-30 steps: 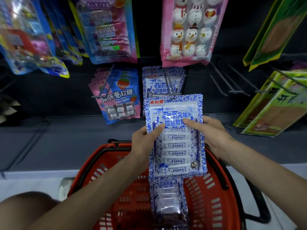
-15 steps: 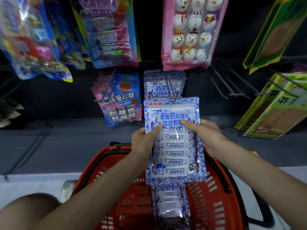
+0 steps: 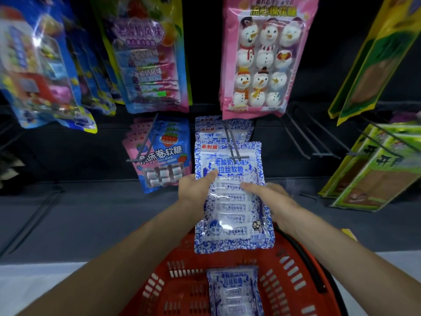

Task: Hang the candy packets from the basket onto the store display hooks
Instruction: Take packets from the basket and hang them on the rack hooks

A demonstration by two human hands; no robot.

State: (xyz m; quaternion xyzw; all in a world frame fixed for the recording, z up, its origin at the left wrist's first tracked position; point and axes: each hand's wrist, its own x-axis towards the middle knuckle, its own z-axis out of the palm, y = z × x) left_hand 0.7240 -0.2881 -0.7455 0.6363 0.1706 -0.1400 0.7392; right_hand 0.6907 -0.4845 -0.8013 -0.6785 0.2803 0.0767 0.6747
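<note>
**Packet at the hook, basket beneath**

The left hand (image 3: pixel 193 190) and right hand (image 3: pixel 271 197) are holding the held packet (image 3: pixel 230 201) by its side edges. Its top is overlapping the display hook (image 3: pixel 232 145), in front of the hung packets (image 3: pixel 216 131). The basket (image 3: pixel 296 281) is sitting below, with a spare packet (image 3: pixel 232 290) lying in it. Bare hooks (image 3: pixel 323 154) are jutting out to the right.

Candy packet (image 3: pixel 230 197) between both hands, at hook (image 3: pixel 231 142).

Blue-and-white packet (image 3: pixel 231 221), gripped by left hand (image 3: pixel 193 193) and right hand (image 3: pixel 272 199): red tag "乖刺猬" at top left; main title "老酸奶风味 拉丝软糖". Strawberry packet (image 3: pixel 165 156), just left of the left hand: "果味卷软糖". Multicoloured packet (image 3: pixel 145 62), well above the left hand: "老酸奶风味". Snowman packet (image 3: pixel 264 60), above both hands: heading too blurred to read.
</note>
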